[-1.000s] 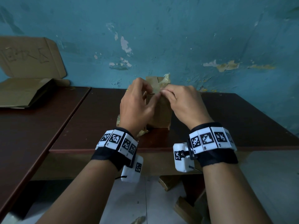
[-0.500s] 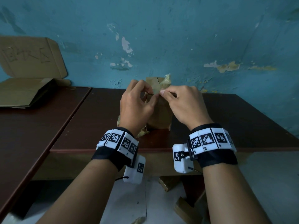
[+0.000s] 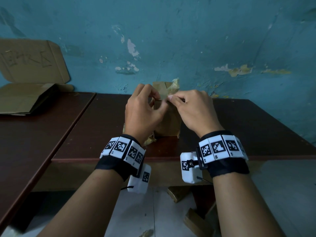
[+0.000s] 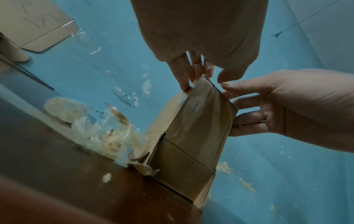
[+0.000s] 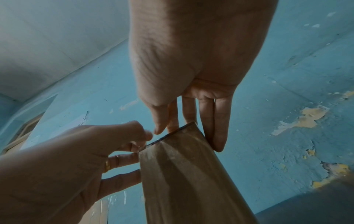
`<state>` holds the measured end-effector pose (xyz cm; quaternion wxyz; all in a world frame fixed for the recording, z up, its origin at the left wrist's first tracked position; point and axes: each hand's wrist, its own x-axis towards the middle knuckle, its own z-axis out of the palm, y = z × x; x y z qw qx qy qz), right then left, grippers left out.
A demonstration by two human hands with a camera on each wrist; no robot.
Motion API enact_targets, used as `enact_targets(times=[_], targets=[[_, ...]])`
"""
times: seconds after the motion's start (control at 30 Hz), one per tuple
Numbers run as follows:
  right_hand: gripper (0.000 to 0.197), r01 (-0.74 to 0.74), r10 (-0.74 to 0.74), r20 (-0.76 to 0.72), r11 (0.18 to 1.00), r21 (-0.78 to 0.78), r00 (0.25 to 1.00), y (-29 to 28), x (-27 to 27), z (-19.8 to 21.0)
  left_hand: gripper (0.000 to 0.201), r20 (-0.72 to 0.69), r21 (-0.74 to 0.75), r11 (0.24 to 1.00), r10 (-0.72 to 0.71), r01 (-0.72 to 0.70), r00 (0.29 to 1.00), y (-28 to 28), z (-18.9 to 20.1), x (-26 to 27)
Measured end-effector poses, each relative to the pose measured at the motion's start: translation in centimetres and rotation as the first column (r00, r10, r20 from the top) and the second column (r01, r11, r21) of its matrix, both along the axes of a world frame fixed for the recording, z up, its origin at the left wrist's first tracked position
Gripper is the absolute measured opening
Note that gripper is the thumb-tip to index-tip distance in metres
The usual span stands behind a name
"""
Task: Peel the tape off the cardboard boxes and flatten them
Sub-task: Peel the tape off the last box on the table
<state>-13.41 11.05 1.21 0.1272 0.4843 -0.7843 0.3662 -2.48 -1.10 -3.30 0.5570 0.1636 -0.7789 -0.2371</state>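
A small brown cardboard box (image 3: 169, 124) stands upright on the dark wooden table (image 3: 256, 130), close to the blue wall. Clear tape (image 3: 173, 86) sticks up crumpled from its top, and shiny tape covers its front (image 4: 193, 118). My left hand (image 3: 158, 100) holds the box's top left corner, fingers (image 4: 184, 78) behind it and thumb in front. My right hand (image 3: 171, 99) pinches the tape at the top edge between thumb (image 5: 158, 128) and forefinger, with its other fingers (image 5: 218, 136) behind the box (image 5: 191, 181). Whether a tape end has lifted is hidden.
A wad of peeled tape (image 4: 107, 133) lies just left of the box, partly behind my left wrist (image 3: 150, 141). An opened cardboard box (image 3: 25, 96) lies on the adjoining table at far left. Cardboard pieces (image 3: 177, 194) sit on the floor under the table's front edge.
My right fingertips have crept slightly left along the box's top edge, towards the left thumb. The left fingers have lifted a little. The box has stayed put.
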Motion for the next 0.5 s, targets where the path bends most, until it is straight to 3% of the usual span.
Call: enact_targets(times=[0.17,0.37,0.5], targets=[[0.037,0.002,-0.002,0.005,1.000,-0.006,1.000,-0.07,-0.07,-0.05,0.020,-0.008,-0.014,1.000,0.026,-0.027,1.000,-0.01,-0.13,-0.17],[0.028,-0.017,0.018,0.024,0.999,-0.034,1.000,-0.20,-0.32,-0.22,0.020,0.019,-0.042,0.998,0.046,-0.045,0.999,0.31,0.05,-0.02],[0.023,-0.051,0.048,-0.061,0.998,-0.046,0.997,-0.52,-0.85,-0.43,0.014,0.033,-0.044,0.999,0.028,-0.027,0.999,0.10,-0.01,0.03]])
